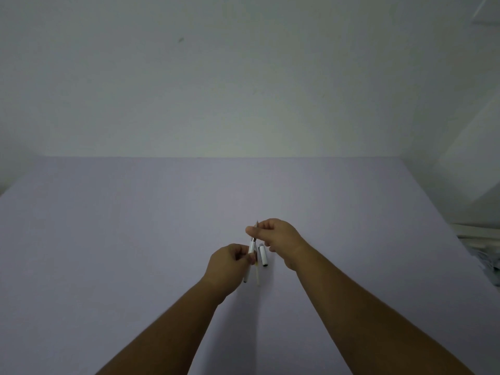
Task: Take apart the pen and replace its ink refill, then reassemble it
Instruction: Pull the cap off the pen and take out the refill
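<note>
A pale lilac desk (135, 239) fills the lower half of the view, backed by a plain whitish wall (243, 77), and both bare forearms reach in over it from the near edge. The right hand (278, 236) is raised a little above the desk, thumb and forefinger pinched on the thin metal tip end of the pen (252, 246). The left hand (226, 267) sits lower and nearer, fingers closed around the white barrel of that same pen, whose rear end pokes out below the hand. The pen runs slightly tilted between the two hands. Just beside it to the right, a short white cap (263, 255) with a dark end lies on the desk. A thin pale refill (257, 274) lies between pen and cap, partly hidden.
</note>
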### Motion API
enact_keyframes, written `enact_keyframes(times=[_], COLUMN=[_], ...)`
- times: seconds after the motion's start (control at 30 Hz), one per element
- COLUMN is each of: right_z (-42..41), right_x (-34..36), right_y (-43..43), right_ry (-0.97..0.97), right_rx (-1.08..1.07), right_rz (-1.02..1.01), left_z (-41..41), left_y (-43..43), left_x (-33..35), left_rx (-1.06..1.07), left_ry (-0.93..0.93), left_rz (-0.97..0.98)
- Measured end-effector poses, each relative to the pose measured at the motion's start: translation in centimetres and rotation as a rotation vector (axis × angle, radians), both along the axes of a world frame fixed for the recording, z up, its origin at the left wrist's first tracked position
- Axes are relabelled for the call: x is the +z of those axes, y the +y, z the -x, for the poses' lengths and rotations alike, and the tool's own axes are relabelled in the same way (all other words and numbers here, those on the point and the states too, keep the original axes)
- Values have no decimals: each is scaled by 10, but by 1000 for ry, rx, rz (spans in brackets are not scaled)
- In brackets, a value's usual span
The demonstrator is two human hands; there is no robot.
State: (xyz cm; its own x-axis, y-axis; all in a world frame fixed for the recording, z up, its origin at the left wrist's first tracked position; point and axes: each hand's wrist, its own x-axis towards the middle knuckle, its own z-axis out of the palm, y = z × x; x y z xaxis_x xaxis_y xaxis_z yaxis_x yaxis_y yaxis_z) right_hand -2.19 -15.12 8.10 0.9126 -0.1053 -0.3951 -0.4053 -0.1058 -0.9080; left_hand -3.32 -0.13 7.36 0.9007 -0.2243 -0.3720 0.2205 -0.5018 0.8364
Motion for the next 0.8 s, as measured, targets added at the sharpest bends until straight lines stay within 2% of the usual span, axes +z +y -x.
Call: enact_keyframes(times=[0.4, 0.57, 0.7, 0.77, 0.8], right_z=[0, -10, -16, -15, -14], right_x=[2, 9, -7, -25, -36], right_y=[2, -5, -13, -16, -17], right_ry=[-26, -122, -62, -1, 40], right_rx=[-19, -235, -416, -427, -405], right_rz=[25, -158, -279, -233, -149], left_z=[1, 0, 0, -1, -1], left_y=[-1, 1, 3, 4, 5], left_x=[-1, -4, -10, -13, -15], left_rx=[-8, -25, -36, -32, -30], left_ry=[-10, -14, -13, -8, -7], left_rz=[-4, -3, -7, -7, -7])
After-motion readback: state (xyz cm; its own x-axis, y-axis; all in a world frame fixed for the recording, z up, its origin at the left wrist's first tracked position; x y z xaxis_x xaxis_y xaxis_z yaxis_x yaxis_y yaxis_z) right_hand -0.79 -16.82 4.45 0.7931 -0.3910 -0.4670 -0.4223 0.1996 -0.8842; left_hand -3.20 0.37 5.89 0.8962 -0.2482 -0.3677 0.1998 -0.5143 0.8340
